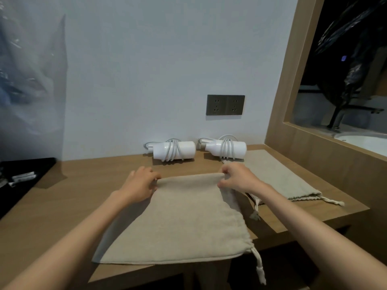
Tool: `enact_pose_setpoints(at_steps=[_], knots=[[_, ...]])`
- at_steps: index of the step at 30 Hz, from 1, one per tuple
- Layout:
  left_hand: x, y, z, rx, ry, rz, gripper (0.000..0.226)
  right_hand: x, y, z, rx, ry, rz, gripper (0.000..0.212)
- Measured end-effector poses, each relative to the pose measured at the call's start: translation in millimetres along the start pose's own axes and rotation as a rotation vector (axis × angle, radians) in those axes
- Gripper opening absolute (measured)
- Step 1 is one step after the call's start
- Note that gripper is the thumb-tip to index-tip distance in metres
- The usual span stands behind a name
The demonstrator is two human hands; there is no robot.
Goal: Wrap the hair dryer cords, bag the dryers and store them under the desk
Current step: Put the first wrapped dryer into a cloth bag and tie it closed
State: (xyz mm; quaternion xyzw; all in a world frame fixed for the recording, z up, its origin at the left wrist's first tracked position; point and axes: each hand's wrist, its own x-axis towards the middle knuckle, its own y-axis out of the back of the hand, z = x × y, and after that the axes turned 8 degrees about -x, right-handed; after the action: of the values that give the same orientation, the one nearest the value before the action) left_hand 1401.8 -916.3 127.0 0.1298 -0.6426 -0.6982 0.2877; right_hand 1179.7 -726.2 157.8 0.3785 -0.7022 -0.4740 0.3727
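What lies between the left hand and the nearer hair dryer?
Bare wooden desk only, per the head view; the left hand pinches the drawstring bag, apart from the left hair dryer.

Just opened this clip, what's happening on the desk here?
A person's left hand and right hand pinch the far edge of a beige drawstring bag lying on the wooden desk. The left dryer and right dryer lie by the wall, cords wrapped, not yet bagged. A second bag lies flat further right.
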Motion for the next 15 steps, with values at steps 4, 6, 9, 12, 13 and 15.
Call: enact_pose_setpoints(at_steps=[4,6,9,12,13,15], knots=[[-1.5,28.2,-8.1,-0.139,-0.037,0.353,0.02,8.1,29.8,-12.2,0.07,-0.03,0.293,0.014],[1.0,51.6,-7.4,-0.202,-0.068,0.515,0.026,13.3,48.3,-18.9,0.109,-0.036,0.43,0.017],[2.1,85.6,2.3,-0.167,-0.114,0.723,0.029,11.7,72.5,-30.6,0.183,-0.015,0.628,0.018],[-4.9,98.2,8.5,-0.149,-0.128,0.839,0.033,0.1,77.4,-36.2,0.249,0.017,0.745,0.014],[-8.7,95.6,8.0,-0.133,-0.131,0.845,0.035,-5.0,73.4,-35.8,0.26,0.026,0.73,0.015],[-18.9,81.2,2.6,-0.097,-0.138,0.809,0.042,-16.5,58.9,-32.5,0.255,0.043,0.639,0.016]])
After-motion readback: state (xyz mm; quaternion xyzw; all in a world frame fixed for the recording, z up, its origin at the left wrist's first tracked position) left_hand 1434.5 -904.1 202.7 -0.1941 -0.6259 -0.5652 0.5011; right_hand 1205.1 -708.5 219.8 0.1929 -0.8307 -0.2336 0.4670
